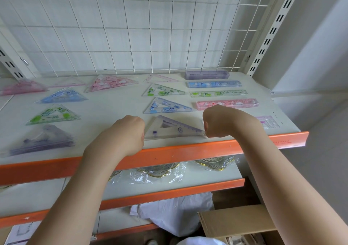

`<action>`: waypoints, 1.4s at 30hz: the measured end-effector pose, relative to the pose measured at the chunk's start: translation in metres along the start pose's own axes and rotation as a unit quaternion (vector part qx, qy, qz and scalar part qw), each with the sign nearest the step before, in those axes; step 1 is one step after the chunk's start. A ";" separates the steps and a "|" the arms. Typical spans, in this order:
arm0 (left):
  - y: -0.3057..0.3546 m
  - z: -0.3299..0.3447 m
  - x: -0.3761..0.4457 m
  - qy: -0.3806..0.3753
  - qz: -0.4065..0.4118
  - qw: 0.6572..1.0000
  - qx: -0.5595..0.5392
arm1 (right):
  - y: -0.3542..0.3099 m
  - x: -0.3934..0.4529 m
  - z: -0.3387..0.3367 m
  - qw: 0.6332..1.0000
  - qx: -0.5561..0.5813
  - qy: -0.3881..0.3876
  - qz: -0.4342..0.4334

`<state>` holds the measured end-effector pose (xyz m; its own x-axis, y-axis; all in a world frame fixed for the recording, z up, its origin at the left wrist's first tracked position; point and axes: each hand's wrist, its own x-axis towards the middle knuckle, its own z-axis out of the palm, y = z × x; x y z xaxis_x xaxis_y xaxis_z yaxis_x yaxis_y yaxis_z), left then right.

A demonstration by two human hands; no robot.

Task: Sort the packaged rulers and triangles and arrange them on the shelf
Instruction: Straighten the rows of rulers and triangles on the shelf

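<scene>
Purple triangle held at the shelf's front edge

Both hands, left (130, 131) and right (216, 121), pinch the ends of the purple triangle (170, 130) lying on the shelf (113, 103); a careless push may slide it over the orange lip (188, 151).

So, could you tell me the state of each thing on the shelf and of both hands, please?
purple triangle: flat near the shelf's front edge, held at both ends
left hand: fingers curled on its left corner
right hand: fingers curled on its right tip
pink ruler pack: lying flat, untouched
blue triangle: lying flat, untouched
shelf: holds sorted rows
</scene>
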<state>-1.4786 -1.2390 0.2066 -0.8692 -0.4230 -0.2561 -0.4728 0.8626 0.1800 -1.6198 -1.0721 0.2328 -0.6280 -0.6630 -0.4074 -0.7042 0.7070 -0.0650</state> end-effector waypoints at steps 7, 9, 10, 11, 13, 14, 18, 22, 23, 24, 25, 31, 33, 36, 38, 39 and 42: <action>0.002 0.002 -0.001 0.001 -0.004 1.000 -0.007 | -0.002 -0.001 0.001 1.000 -0.011 -0.001 0.001; 0.003 0.001 -0.003 0.004 -0.007 1.000 -0.009 | -0.002 -0.001 0.002 1.000 -0.015 0.009 0.000; 0.003 0.001 -0.004 0.006 -0.008 1.000 -0.011 | -0.002 -0.001 0.002 1.000 -0.019 0.013 -0.001; 0.003 0.001 -0.005 0.008 -0.010 1.000 -0.014 | -0.002 -0.001 0.002 1.000 -0.020 0.017 0.000; 0.002 0.002 -0.006 0.015 -0.015 1.000 -0.019 | -0.001 0.001 0.004 1.000 -0.015 0.021 0.003; 0.001 0.002 -0.006 0.019 -0.015 0.999 -0.022 | -0.002 0.000 0.004 1.000 -0.013 0.022 0.003; -0.001 0.002 -0.005 0.027 -0.010 0.999 -0.030 | -0.003 0.003 0.006 0.999 -0.011 0.032 0.000; 0.000 0.003 -0.004 0.034 -0.011 0.999 -0.033 | -0.006 0.003 0.008 0.998 -0.035 0.048 0.008; 0.000 0.004 -0.004 0.035 -0.009 0.999 -0.032 | -0.007 0.003 0.008 0.998 -0.035 0.052 0.010; 0.000 0.004 -0.004 0.036 -0.007 0.999 -0.029 | -0.008 0.002 0.008 0.998 -0.041 0.057 0.004; 0.000 0.004 -0.004 0.037 -0.005 0.999 -0.028 | -0.009 0.002 0.008 0.997 -0.040 0.059 0.000; 0.001 0.003 -0.007 0.041 0.002 0.999 -0.030 | -0.009 0.001 0.009 0.998 -0.043 0.055 -0.010; 0.001 0.003 -0.007 0.040 -0.001 0.998 -0.039 | -0.009 0.001 0.009 0.997 -0.045 0.056 -0.014; -0.001 0.003 -0.008 0.041 0.000 0.998 -0.056 | -0.009 0.000 0.008 0.998 -0.034 0.052 -0.007; -0.001 0.003 -0.009 0.043 0.001 0.997 -0.063 | -0.010 -0.002 0.007 0.999 -0.015 0.043 0.001; -0.002 0.003 -0.010 0.044 0.001 0.997 -0.065 | -0.010 -0.002 0.007 0.999 -0.007 0.038 0.006; -0.002 0.002 -0.012 0.046 -0.005 0.997 -0.068 | -0.014 -0.005 0.001 0.999 0.010 0.031 -0.012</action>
<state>-1.4673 -1.2354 0.2074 -0.8707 -0.4607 -0.1723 -0.4918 0.8150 0.3064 -1.6068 -1.0784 0.2347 -0.6307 -0.6939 -0.3475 -0.7130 0.6949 -0.0935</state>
